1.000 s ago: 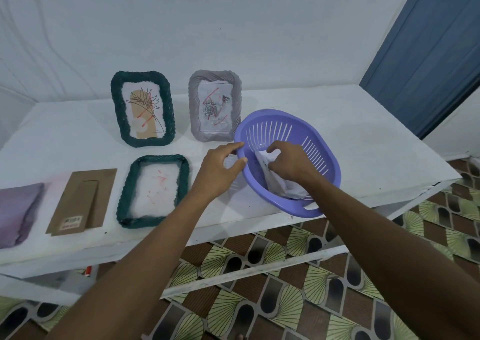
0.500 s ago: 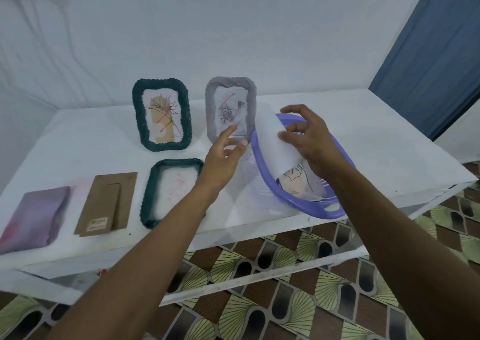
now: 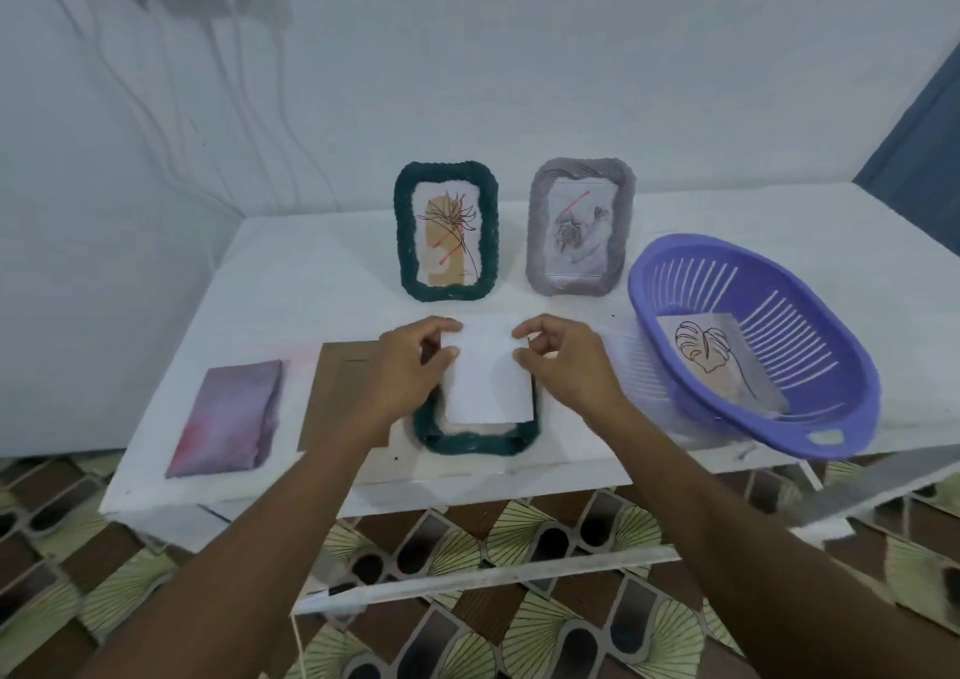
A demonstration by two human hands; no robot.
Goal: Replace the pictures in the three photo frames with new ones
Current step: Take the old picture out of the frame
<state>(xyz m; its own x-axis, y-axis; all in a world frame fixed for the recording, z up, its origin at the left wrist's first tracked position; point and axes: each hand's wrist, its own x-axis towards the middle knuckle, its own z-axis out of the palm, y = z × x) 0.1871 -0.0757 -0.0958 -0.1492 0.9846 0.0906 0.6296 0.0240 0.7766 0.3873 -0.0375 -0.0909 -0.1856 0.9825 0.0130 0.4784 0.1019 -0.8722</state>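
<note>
Centre of the frame, seen from my remote seat: a white sheet [image 3: 488,382] is held over the dark green frame [image 3: 478,442] lying flat near the front edge of the white table [image 3: 322,283]; the chief risk, as I judge it, is that the thin paper goes in crooked and buckles against the woolly border, since only its upper corners are held; a push could also slide the loose frame toward the table edge; only a blank side faces me, so I cannot tell whether the print will sit the right way round. The left hand [image 3: 410,361] pinches the sheet's upper left corner between thumb and forefinger, knuckles up, its other fingers curled; the right hand [image 3: 566,366] mirrors it on the upper right corner; both forearms reach in from the bottom of the frame. The sheet's lower edge appears to sit inside the opening. Left of the frame lie a brown backing board [image 3: 337,398] and a purple cloth [image 3: 228,418]; behind stand a green frame [image 3: 445,231] and a grey frame [image 3: 581,226]; at right, a purple basket [image 3: 810,346] holds a leaf picture [image 3: 711,361].
</note>
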